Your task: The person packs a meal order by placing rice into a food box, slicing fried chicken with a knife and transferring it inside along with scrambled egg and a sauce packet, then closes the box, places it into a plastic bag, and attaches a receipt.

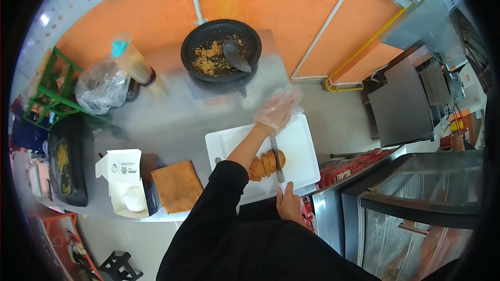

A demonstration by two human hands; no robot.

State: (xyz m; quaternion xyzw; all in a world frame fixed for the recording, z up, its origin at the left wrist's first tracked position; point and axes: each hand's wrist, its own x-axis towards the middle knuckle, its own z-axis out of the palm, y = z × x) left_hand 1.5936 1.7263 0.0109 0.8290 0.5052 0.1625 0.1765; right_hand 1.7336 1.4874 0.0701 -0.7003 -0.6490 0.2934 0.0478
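Observation:
My right hand [290,205] grips the handle of a knife [278,169] at the near edge of a white cutting board [302,151]. The blade points away from me and lies across a browned, breaded cutlet [257,169], cut into several pieces. My left hand [278,109], in a clear plastic glove, is over the far part of the board by the blade's tip. Its fingers are stretched out to the right. Whether the palm presses on the blade I cannot tell.
A black stone mortar [187,65] with orange-brown crumbs and a pestle [235,56] stands by the wall. Left of the board are a brown wooden block [178,186], an open white box [124,164] holding a white mound, a plastic bag [103,86] and a bottle [134,65].

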